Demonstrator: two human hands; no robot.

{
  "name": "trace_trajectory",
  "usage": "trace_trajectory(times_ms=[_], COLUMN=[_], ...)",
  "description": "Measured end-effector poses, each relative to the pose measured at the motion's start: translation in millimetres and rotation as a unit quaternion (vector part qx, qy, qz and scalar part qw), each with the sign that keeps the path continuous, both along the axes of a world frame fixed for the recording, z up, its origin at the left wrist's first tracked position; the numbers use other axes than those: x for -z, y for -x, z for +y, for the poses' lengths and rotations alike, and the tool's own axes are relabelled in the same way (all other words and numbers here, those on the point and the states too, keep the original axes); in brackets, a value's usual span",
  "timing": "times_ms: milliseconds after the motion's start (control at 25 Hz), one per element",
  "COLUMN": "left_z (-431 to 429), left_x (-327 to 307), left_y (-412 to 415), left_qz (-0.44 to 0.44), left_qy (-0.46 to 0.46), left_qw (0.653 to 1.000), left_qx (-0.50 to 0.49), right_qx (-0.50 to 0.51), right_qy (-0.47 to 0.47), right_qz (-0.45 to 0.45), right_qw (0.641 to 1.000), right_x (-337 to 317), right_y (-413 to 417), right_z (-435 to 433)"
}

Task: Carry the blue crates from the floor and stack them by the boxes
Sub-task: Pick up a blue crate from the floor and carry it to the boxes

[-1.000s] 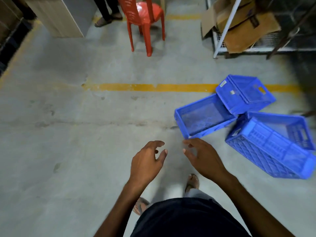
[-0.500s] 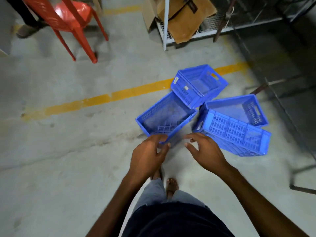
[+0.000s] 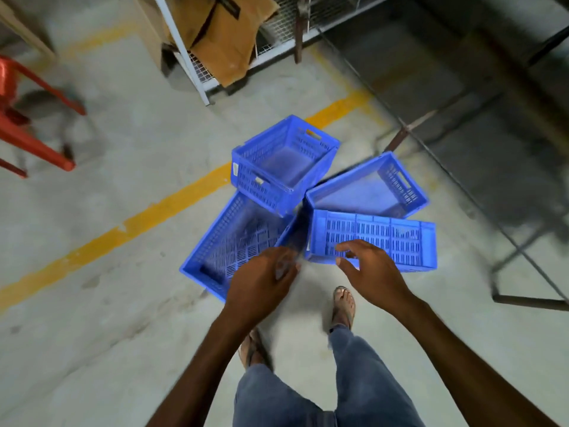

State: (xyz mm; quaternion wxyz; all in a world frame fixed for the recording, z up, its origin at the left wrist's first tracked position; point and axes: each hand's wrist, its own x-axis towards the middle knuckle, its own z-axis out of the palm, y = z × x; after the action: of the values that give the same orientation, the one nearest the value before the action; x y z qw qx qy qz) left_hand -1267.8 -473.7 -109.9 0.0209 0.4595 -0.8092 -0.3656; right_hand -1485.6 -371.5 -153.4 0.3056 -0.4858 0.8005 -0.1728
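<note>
- Three blue slotted plastic crates (image 3: pixel 369 211) lie jumbled together on the grey concrete floor (image 3: pixel 92 303), partly across a yellow painted line (image 3: pixel 123 235).
- The left hand (image 3: pixel 261 285), fingers loosely curled and holding nothing, hovers over the nearest crate's corner.
- The right hand (image 3: pixel 369 272), fingers spread, is empty just in front of the tipped crate's side wall.
- Brown cardboard boxes (image 3: pixel 224 35) sit on a wire rack beyond.

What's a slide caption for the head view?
Both open hands, left and right, reach toward three blue crates on the floor.
</note>
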Motion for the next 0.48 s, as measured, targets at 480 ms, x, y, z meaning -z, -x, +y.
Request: trace_trajectory(times_ms=[480], left_z=[-108.0], left_x=[153.8], left_y=[102.7], left_qz=[0.018], left_qy=[-0.119], left_qw=[0.97], left_qx=[-0.209], right_qx=[-0.139], right_qy=[-0.074], right_qz=[0.003], right_qw=[0.988], right_x=[182.9], right_y=[69.7], right_z=[-193.9])
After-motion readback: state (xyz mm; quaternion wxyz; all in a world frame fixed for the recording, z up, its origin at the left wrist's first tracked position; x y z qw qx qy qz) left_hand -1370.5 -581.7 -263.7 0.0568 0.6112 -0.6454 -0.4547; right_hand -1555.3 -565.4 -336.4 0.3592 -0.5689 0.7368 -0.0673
